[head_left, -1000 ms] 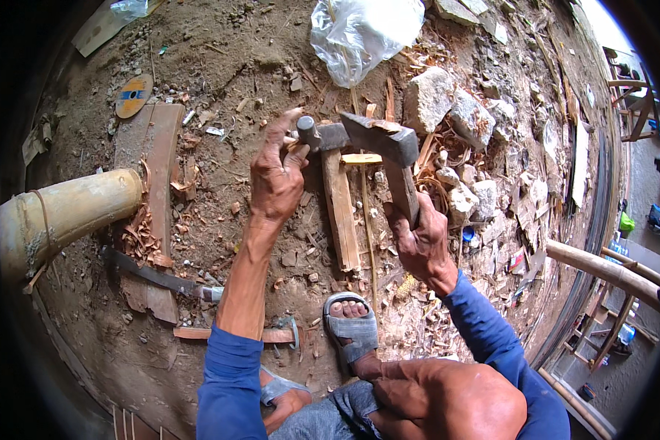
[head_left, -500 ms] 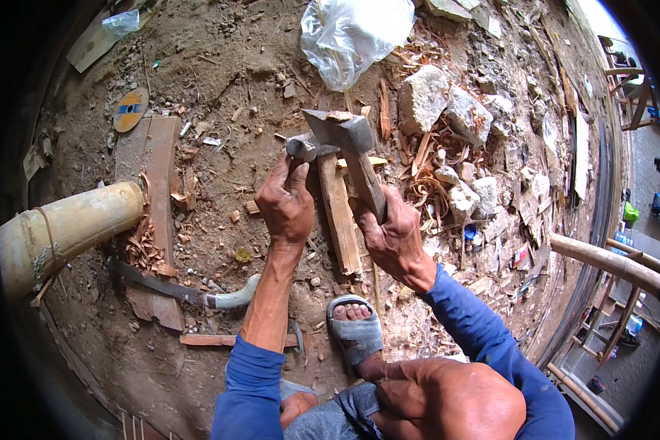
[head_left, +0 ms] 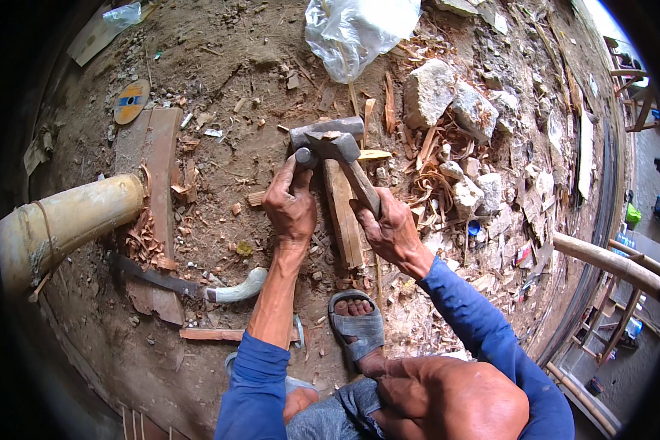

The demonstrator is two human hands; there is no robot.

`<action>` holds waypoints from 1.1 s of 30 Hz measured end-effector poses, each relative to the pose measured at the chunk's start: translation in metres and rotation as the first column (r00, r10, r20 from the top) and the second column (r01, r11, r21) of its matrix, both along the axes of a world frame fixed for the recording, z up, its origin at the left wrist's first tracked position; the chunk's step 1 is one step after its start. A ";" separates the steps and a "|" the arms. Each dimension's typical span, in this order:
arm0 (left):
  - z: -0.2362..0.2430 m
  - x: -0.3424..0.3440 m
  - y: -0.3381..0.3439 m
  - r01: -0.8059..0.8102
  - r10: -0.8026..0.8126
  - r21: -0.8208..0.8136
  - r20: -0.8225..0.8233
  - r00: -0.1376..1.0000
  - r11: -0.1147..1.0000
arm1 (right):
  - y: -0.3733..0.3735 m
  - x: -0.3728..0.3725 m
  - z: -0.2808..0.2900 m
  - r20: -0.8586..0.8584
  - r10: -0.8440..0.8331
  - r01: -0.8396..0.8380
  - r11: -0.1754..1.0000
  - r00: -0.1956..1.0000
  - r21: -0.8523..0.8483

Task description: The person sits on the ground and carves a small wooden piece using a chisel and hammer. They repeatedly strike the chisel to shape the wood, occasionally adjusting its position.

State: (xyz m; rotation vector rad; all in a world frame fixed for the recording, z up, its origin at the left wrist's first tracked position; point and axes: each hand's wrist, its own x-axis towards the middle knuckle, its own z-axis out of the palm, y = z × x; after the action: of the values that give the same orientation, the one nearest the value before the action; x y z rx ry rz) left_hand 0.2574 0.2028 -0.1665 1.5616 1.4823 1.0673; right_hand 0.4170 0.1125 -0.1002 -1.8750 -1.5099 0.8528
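Observation:
My right hand [head_left: 390, 229] is closed round the wooden handle of a hammer [head_left: 361, 187]. The hammer's dark steel head is low beside the round end of a short metal rod [head_left: 306, 157], which my left hand [head_left: 289, 202] pinches between thumb and fingers. Whether the two metal faces touch, I cannot tell. Just beyond them, a heavy block-shaped metal head [head_left: 350, 126] lies across the far end of a rough wooden bar [head_left: 343, 216]. The hammer partly hides where that head and the bar meet.
A curved blade with a pale handle [head_left: 235, 287] lies by a plank [head_left: 161, 147] at left, near a bamboo pole [head_left: 73, 220]. Stones [head_left: 427, 94] and wood shavings are at right. A clear plastic bag [head_left: 352, 37] sits at the far side. My sandalled foot [head_left: 356, 323] is near the bar.
The hammer head has come down and slightly left, to the rod's end. My left hand has shifted slightly, and the rod's round end now faces up more.

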 end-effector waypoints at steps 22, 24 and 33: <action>0.014 0.013 0.025 -0.109 0.139 -0.187 0.155 0.978 0.976 | -0.009 0.003 0.010 0.002 -0.107 0.107 0.993 0.994 0.046; 0.019 0.010 0.009 -0.063 0.129 -0.224 0.293 0.947 0.973 | -0.011 0.004 0.008 -0.034 -0.155 0.157 0.985 0.987 0.070; 0.003 0.010 0.006 -0.113 0.149 -0.226 0.151 0.977 0.968 | -0.013 0.005 0.011 -0.049 -0.150 0.152 0.987 0.988 0.053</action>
State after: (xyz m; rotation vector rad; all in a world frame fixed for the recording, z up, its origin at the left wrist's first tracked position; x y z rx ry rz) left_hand 0.2672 0.2084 -0.1630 1.2078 1.5468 1.0447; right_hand 0.4223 0.0998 -0.0892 -1.8891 -1.3325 0.7690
